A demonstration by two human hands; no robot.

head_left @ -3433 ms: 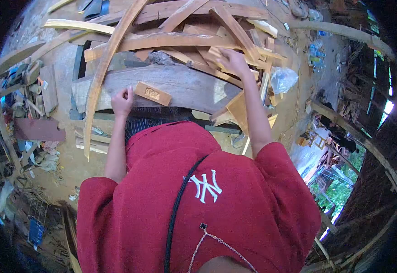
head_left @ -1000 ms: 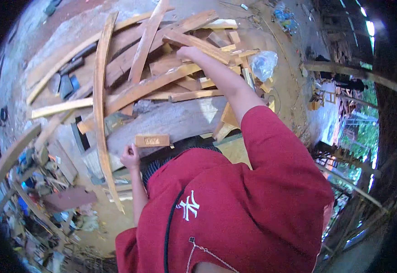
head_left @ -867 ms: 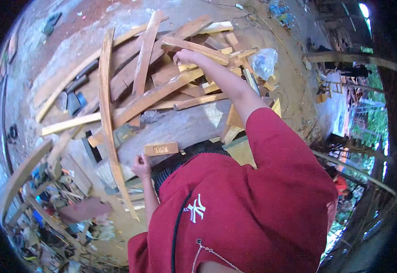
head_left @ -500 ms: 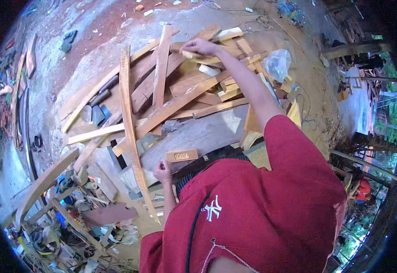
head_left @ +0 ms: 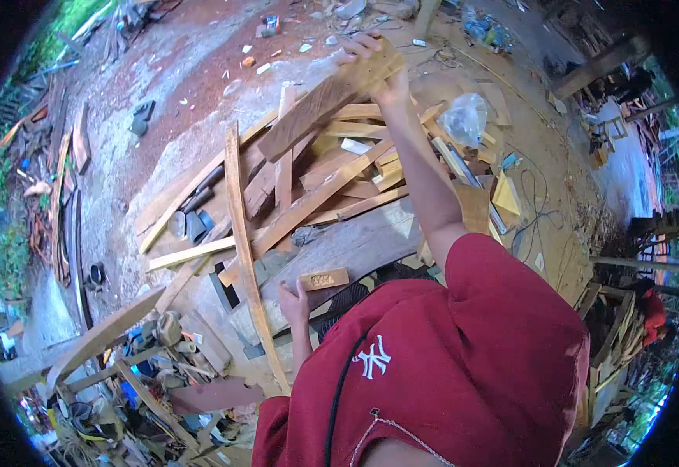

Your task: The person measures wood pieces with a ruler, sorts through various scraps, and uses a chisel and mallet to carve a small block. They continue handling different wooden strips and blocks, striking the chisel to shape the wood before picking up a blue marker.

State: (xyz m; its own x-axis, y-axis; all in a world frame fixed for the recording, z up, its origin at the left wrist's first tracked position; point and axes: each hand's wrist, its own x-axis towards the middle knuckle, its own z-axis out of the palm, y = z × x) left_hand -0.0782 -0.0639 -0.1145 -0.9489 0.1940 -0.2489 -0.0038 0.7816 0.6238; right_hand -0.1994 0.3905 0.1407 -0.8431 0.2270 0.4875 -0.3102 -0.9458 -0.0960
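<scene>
My right hand [head_left: 390,84] is raised over the wood pile, its fingers wrapped round one end of a short wide wooden plank [head_left: 308,115]. The plank slants down to the left, and its far end overlaps the pile in this view. Low in front of my body, my left hand [head_left: 294,305] has its thumb and fingers apart, right at the left end of a small wooden block [head_left: 324,279] with carved marks on its face. That block lies on a thick grey beam [head_left: 355,243].
Long boards and offcuts [head_left: 297,226] lie crossed in the pile, with a curved strip [head_left: 240,206] over them. A clear plastic bag [head_left: 464,121] sits at the pile's right. Mixed scrap [head_left: 129,389] fills the lower left. A person in red [head_left: 654,315] is at the far right.
My right hand has lifted the wide plank off the pile, up and forward. My left hand's fingers have spread beside the carved block. The whole view has shifted slightly.
</scene>
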